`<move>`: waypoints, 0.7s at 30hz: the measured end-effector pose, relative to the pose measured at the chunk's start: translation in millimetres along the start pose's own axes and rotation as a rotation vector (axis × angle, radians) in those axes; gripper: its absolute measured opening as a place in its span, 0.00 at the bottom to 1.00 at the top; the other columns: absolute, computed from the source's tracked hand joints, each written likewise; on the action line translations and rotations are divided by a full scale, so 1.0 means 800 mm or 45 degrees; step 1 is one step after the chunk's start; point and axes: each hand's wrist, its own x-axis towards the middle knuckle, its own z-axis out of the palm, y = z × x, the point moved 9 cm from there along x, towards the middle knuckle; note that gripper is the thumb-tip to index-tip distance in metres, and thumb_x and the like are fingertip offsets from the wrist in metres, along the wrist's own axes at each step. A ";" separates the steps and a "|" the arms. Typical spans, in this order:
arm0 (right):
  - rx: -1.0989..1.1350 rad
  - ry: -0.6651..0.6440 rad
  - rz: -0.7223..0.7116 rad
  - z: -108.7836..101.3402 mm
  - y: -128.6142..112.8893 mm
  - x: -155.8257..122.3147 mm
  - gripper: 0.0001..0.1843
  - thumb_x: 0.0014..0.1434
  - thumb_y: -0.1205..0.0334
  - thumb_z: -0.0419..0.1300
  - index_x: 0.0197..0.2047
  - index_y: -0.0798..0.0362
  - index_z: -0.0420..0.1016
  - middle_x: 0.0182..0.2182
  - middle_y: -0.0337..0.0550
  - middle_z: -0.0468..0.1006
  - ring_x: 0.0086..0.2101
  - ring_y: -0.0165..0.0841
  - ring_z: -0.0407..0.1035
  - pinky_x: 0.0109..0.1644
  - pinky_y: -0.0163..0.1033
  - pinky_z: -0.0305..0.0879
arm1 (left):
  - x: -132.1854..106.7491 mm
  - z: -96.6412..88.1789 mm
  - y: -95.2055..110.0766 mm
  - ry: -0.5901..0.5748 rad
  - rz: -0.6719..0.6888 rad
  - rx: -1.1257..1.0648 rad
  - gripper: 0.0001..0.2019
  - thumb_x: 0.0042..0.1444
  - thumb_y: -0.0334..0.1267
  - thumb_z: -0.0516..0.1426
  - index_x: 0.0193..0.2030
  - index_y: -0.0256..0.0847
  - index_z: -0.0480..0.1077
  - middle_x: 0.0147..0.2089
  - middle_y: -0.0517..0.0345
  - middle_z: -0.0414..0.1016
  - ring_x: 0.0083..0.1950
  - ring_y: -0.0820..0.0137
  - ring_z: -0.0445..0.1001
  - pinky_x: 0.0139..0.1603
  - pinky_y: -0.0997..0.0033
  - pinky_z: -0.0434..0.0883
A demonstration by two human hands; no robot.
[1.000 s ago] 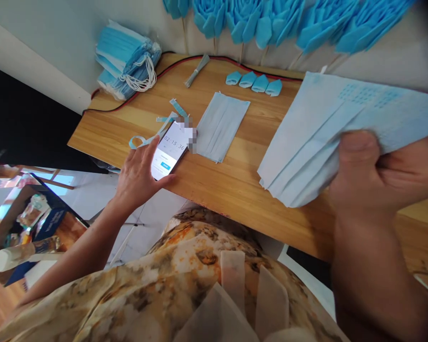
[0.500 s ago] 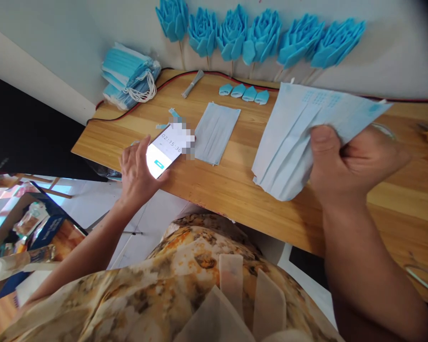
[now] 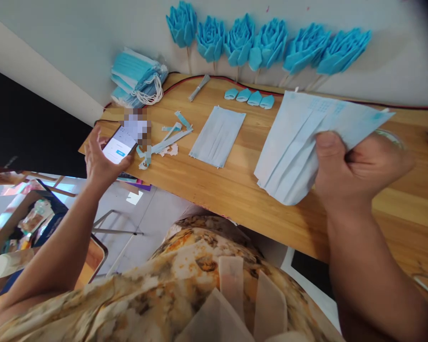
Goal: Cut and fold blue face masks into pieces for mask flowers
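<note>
At the left end of the table, my left hand (image 3: 105, 161) is closed around the edges of a phone (image 3: 118, 146) with a lit screen; part of the screen is blurred out. My right hand (image 3: 345, 166) is closed on light blue face masks (image 3: 288, 152) without ear loops, pinched under the thumb and raised above the table. They look like several layers fanned slightly apart. Between the hands, another flat, loopless face mask (image 3: 218, 137) lies on the wood. Cut strips and scraps (image 3: 167, 141) lie just right of the phone.
Several blue folded flowers (image 3: 239, 40) on sticks lean against the wall. Small folded blue pieces (image 3: 248, 97) stand in a row near a bundle of thin wires or ties (image 3: 199, 88). A stack of masks (image 3: 139, 73) with loops sits back left. A cable runs along the back of the wooden table (image 3: 214, 187).
My left hand has carried the phone leftward, uncovering the strips and scraps. My right hand still grips the masks in nearly the same place. The view has shifted slightly.
</note>
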 end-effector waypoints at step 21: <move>0.008 -0.003 -0.004 0.003 -0.007 0.003 0.27 0.65 0.56 0.59 0.20 0.53 0.50 0.18 0.30 0.44 0.21 0.20 0.42 0.28 0.35 0.35 | -0.055 0.029 0.097 0.020 0.478 -0.160 0.20 0.66 0.46 0.53 0.57 0.40 0.77 0.56 0.46 0.82 0.58 0.54 0.77 0.62 0.50 0.71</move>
